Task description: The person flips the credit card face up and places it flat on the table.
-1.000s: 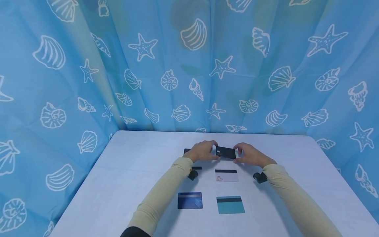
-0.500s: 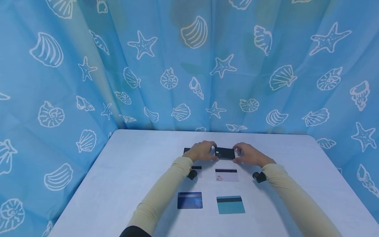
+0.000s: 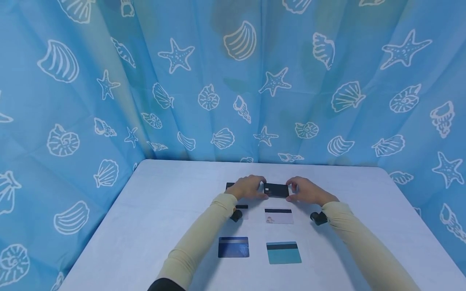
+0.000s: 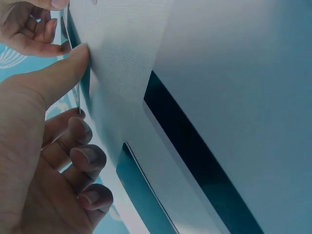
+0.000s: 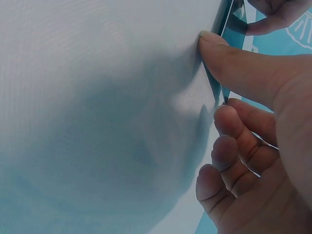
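Note:
Both hands hold a black bank card by its two short ends, close over the far part of the table. At its left end, my left hand pinches it between thumb and index finger. My right hand grips the right end the same way. In the left wrist view, the left thumb lies along the card's near edge; the right thumb does likewise in the right wrist view. A lilac card with a dark stripe lies just nearer than the held one.
Behind my left hand, a second black card is mostly hidden. A striped card shows partly beside the left wrist. Nearer lie a dark blue card and a teal card. Beyond the white table hangs a blue shell-print curtain.
The black card has come down slightly towards the table and levelled out from its tilt. Both hands keep their hold and have shifted very little.

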A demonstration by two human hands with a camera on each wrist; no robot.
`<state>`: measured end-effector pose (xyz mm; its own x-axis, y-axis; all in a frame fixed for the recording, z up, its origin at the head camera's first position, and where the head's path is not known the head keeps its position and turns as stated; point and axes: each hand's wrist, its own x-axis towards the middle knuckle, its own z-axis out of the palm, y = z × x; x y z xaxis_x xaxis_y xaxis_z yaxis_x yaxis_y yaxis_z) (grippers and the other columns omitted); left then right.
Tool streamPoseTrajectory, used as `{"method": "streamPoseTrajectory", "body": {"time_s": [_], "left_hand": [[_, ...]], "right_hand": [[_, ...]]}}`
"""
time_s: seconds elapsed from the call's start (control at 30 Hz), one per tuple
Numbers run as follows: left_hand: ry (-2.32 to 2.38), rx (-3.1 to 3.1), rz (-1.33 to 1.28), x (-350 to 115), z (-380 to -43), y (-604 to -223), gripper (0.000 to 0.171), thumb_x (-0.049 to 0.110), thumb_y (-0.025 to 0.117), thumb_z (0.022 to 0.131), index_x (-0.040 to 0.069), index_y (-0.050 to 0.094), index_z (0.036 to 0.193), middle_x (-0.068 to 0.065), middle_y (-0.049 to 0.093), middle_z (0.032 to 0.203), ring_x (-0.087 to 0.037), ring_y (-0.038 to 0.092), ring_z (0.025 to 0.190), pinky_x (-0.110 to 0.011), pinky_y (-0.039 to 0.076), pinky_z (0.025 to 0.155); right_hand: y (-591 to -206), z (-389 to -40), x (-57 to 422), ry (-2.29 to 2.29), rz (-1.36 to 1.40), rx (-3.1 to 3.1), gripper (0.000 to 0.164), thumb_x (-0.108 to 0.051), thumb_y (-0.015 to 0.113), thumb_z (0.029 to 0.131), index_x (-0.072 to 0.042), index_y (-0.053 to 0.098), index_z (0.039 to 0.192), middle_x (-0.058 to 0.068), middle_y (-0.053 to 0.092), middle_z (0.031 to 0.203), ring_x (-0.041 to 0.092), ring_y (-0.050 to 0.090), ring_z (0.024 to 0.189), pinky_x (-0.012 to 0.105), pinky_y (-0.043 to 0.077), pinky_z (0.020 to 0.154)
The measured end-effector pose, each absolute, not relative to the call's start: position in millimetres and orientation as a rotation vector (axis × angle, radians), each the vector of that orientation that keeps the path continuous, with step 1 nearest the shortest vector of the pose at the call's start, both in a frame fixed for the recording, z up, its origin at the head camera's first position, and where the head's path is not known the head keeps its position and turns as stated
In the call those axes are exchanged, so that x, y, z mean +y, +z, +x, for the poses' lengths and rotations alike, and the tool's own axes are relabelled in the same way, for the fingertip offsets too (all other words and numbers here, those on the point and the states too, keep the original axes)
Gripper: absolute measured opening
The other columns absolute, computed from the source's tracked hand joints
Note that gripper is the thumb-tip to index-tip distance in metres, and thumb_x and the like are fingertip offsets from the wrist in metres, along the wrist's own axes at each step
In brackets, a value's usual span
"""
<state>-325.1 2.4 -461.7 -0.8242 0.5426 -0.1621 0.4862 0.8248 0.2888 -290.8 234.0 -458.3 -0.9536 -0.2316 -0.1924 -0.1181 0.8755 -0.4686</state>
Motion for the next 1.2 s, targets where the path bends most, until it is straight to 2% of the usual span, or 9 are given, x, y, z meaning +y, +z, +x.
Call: {"method": "streamPoseTrajectory", "body": {"time_s": [1.2], "left_hand": [[0.318,2.788,0.776,1.5,-322.3,-465.1,0.063,0.055,0.068,0.087,0.026,0.052,0.140,0.001,0.064,0.129,-0.015,0.060,0.113,-0.038,0.049,0.102]], "right_hand": [[-462.8,-292.9,236.6,-0.682,-0.275,2.795,0.059,-0.025,0.081,0.081,-0.004,0.057,0.131,0.007,0.060,0.096,0.019,0.055,0.085,0.030,0.046,0.073]]}}
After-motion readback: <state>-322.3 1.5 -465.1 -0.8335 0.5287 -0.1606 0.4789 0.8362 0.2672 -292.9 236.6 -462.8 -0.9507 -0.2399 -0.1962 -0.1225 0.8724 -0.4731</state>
